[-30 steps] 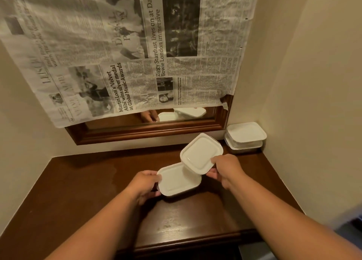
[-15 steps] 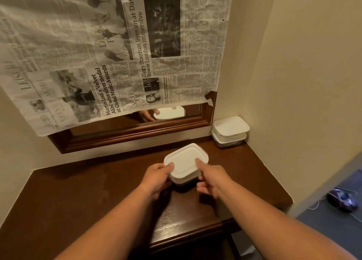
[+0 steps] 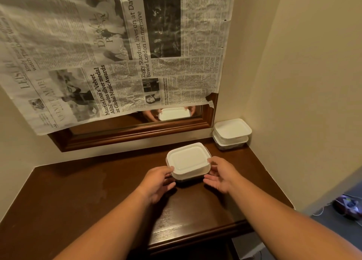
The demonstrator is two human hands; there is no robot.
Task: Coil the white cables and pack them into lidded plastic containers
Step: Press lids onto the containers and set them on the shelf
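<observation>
Head view: left hand [image 3: 156, 181] grips lidded container [image 3: 188, 160]; right hand [image 3: 221, 173] touches it, fingers relaxed.

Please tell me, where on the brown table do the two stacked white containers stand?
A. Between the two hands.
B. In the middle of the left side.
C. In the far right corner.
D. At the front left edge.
C: the stacked containers sit in the far right corner of the table; only a single lidded container is between the left hand and the right hand.
</observation>
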